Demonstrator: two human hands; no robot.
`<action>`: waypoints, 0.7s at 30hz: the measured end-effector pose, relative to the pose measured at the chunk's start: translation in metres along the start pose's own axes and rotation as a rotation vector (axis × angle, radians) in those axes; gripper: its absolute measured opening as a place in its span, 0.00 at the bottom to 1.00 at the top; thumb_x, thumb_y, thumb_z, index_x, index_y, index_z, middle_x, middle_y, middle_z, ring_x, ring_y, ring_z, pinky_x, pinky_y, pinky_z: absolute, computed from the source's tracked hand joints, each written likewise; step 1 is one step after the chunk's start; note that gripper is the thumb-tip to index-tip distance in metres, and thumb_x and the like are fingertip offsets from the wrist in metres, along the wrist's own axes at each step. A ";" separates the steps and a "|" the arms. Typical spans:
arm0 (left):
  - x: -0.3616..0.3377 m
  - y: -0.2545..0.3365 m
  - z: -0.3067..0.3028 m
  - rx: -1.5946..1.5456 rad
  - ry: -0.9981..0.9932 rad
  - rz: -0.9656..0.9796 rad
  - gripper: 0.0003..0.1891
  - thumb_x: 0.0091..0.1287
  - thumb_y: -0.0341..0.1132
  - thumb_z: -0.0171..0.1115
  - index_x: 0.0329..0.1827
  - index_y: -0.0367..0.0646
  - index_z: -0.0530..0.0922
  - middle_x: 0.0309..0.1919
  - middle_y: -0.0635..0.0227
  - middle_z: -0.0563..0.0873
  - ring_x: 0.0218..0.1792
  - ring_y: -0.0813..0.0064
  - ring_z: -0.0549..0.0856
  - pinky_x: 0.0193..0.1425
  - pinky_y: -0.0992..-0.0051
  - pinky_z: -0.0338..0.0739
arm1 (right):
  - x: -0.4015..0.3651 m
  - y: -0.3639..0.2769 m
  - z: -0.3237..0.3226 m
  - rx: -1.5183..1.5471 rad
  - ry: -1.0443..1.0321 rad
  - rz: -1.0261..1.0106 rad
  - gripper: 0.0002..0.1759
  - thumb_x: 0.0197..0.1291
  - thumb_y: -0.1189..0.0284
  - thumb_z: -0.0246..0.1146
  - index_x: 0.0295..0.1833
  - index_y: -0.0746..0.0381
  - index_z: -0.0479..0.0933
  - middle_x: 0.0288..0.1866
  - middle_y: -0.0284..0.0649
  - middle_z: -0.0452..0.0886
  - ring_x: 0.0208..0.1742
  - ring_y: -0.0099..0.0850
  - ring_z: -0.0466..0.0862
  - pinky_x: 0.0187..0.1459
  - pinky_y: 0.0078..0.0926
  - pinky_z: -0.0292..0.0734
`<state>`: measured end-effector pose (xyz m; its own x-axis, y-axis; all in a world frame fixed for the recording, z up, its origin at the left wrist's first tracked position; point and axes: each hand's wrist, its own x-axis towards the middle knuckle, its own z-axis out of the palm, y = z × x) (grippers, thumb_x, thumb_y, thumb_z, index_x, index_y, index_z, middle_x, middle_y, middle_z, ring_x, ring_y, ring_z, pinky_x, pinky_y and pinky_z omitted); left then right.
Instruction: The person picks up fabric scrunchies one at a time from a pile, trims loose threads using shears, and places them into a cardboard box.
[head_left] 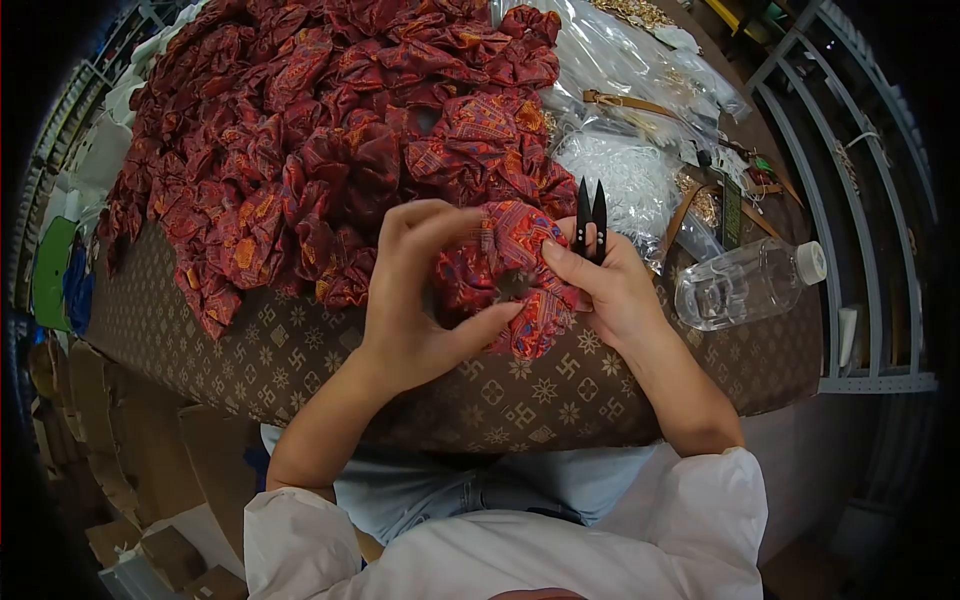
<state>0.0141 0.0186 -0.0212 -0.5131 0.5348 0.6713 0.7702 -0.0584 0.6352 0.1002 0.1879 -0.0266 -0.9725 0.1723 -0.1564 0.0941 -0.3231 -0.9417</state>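
A red patterned fabric scrunchie [530, 235] is pinched between the thumb and fingers of my right hand [622, 290], above the front part of the table. That hand also keeps a pair of black thread snips [591, 225] tucked in its fingers, blades pointing away from me. My left hand [405, 300] curves around the scrunchie's left side, thumb and fingers wide apart. Its thumb tip overlaps the scrunchie's lower edge, while the fingertips are smeared by motion. Just beyond both hands lies a big heap of similar red scrunchies [300, 130].
Brown patterned cloth covers the table [520, 395]. On the right lies a clear plastic bottle [735, 287] with a white cap. Behind it are clear plastic bags [620, 170], a tan strap [630, 102] and small gold pieces. Metal shelving [840, 130] stands right; cardboard [150, 440] is at lower left.
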 end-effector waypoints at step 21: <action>-0.017 -0.008 0.016 0.021 0.024 -0.199 0.16 0.45 0.20 0.60 0.38 0.38 0.69 0.30 0.61 0.74 0.29 0.66 0.75 0.32 0.73 0.71 | 0.002 0.017 0.006 -0.016 0.071 -0.015 0.10 0.56 0.70 0.59 0.41 0.64 0.73 0.27 0.24 0.71 0.31 0.15 0.69 0.37 0.13 0.66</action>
<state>0.0225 0.0235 -0.0436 -0.6648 0.5135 0.5426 0.6602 0.0639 0.7484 0.0982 0.1770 -0.0415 -0.9564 0.2428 -0.1622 0.0834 -0.3051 -0.9487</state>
